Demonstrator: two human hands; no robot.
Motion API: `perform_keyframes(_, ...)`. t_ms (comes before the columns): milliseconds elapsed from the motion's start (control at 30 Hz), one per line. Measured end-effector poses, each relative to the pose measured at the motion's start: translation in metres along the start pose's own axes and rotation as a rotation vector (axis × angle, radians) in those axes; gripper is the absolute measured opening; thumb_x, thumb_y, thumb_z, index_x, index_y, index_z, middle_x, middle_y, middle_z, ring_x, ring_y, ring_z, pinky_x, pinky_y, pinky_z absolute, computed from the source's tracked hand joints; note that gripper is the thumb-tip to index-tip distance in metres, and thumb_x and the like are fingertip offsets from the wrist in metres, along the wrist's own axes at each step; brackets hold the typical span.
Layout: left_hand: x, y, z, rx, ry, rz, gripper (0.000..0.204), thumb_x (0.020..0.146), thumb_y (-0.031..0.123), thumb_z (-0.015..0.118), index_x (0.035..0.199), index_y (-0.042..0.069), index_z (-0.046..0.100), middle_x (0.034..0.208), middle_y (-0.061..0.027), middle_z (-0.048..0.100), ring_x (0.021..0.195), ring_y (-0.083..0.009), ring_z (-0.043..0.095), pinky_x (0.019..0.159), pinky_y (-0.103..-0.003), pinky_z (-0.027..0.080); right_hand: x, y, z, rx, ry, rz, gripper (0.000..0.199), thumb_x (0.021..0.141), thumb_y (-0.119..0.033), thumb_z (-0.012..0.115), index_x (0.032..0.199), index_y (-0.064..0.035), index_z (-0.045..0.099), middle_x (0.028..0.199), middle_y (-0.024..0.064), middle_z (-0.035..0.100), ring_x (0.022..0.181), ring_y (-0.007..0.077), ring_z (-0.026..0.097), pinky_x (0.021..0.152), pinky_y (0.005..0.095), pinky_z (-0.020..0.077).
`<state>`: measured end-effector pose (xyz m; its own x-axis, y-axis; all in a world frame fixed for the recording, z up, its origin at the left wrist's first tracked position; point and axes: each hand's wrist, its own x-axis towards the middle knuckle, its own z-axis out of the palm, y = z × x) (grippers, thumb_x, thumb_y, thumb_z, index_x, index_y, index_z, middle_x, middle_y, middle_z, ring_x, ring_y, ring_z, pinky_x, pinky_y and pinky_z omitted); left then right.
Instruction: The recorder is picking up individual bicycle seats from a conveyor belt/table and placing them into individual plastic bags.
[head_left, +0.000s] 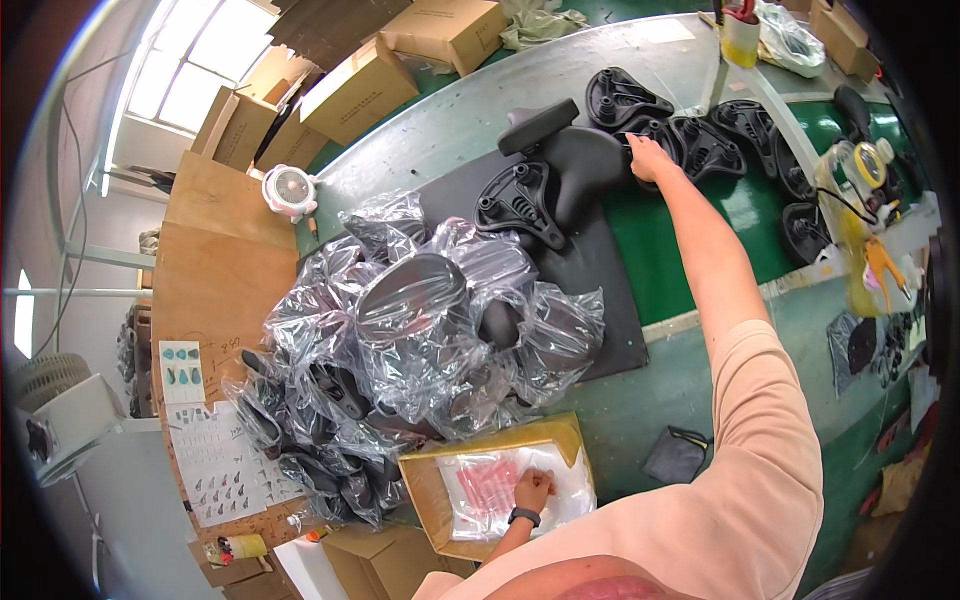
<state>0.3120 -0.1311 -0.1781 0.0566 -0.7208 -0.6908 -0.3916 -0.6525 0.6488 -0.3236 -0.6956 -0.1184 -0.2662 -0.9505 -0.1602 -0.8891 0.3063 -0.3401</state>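
My right hand (652, 162) reaches far out, its fingers closed at the edge of a black bicycle saddle (590, 160); part of that grip is hidden. My left hand (534, 492), with a dark band at the wrist, is low in an open cardboard box (428, 500). Its fingers are bent together on a stack of clear plastic bags (485, 485) with red print, pinching at the top one. Another saddle (520, 205) lies underside up nearby, and one (540, 127) is tilted behind. Left of these, several saddles in clear plastic (410, 300) form a heap.
More upturned saddles (705, 145) line the green belt (655, 250) and its far edge. A metal frame post (785, 125) rises at right, by hanging tools (885, 270). A small fan (290, 190) stands at left. Cardboard boxes (360, 90) stand behind the table.
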Motion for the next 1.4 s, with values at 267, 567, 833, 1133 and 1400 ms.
perform_keyframes(267, -0.001, 0.011, -0.013, -0.051, -0.017, -0.062, 0.027, 0.104, 0.022, 0.076, 0.095, 0.000, 0.063, 0.078, -0.0112, 0.075, 0.065, -0.0179, 0.074, 0.062, -0.032, 0.062, -0.025, -0.037, 0.015, -0.140, -0.042, 0.040, 0.092, 0.088, -0.016, 0.072, 0.169, -0.0078, 0.029, 0.166, 0.0161, 0.044, 0.153, 0.0386, 0.041, 0.122, 0.0563, 0.0448)
perform_keyframes(567, -0.001, 0.022, -0.013, -0.060, -0.036, -0.033, 0.029, 0.104, 0.026, 0.077, 0.095, 0.002, 0.064, 0.080, -0.0105, 0.077, 0.066, -0.0179, 0.075, 0.058, -0.030, 0.058, -0.073, -0.021, 0.003, -0.188, -0.187, 0.200, 0.071, 0.087, -0.017, 0.076, 0.151, -0.0029, 0.050, 0.158, 0.0260, 0.052, 0.139, 0.0412, 0.063, 0.111, 0.0494, 0.0557)
perform_keyframes(833, -0.005, 0.001, -0.007, 0.119, -0.002, 0.048, 0.033, 0.101, 0.031, 0.079, 0.087, 0.003, 0.067, 0.074, -0.0087, 0.076, 0.063, -0.0165, 0.073, 0.060, -0.033, 0.059, -0.187, 0.002, 0.031, -0.093, -0.045, 0.208, 0.035, 0.100, -0.030, 0.068, 0.115, -0.0001, 0.079, 0.119, 0.0233, 0.079, 0.103, 0.0344, 0.080, 0.090, 0.0474, 0.0644)
perform_keyframes(1133, -0.013, -0.039, -0.007, 0.273, 0.036, 0.360, 0.041, 0.097, 0.029, 0.079, 0.130, 0.007, 0.068, 0.099, -0.0111, 0.076, 0.091, -0.0238, 0.074, 0.084, -0.039, 0.059, -0.575, 0.004, 0.085, 1.679, -0.318, 0.526, 0.081, 0.101, -0.087, 0.038, 0.108, -0.0122, 0.067, 0.102, 0.0047, 0.072, 0.083, 0.0235, 0.074, 0.084, 0.0420, 0.0597)
perform_keyframes(1400, -0.099, -0.029, -0.021, 0.697, 0.342, 0.430, 0.039, 0.092, 0.036, 0.081, 0.120, 0.010, 0.072, 0.117, -0.0178, 0.072, 0.108, -0.0390, 0.071, 0.094, -0.050, 0.058, -0.804, 0.011, 0.094, 2.029, -0.485, 0.925, 0.087, 0.101, -0.072, 0.060, 0.161, -0.0109, 0.044, 0.158, 0.0255, 0.050, 0.139, 0.0562, 0.055, 0.112, 0.0718, 0.0501)
